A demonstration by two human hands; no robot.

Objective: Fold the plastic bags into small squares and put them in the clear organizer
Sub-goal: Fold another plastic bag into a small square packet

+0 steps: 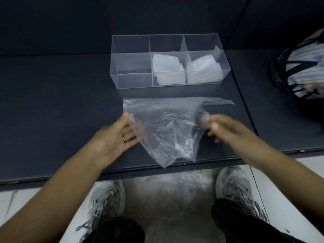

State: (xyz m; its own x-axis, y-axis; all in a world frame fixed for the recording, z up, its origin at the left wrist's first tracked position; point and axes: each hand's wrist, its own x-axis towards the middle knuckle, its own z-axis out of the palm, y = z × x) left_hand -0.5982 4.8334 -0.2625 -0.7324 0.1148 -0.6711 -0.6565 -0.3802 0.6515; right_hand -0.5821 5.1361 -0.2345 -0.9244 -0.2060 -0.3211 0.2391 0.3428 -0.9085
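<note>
A clear plastic bag (168,127) lies crumpled on the dark table, its far edge flat and its near corner hanging over the table's front edge. My left hand (122,135) lies palm up at the bag's left side, its fingers straight and under the film. My right hand (219,126) is blurred at the bag's right side; its fingers seem to pinch the film. Beyond the bag stands the clear organizer (131,74) with three compartments. Folded bags (168,69) fill the middle one and more folded bags (203,71) fill the right one; nothing lies in the left one.
The dark table (52,106) has a seam running along its right side. A striped bag with black straps (301,67) sits at the far right. A heap of clear plastic bags (175,188) lies on the floor between my grey shoes.
</note>
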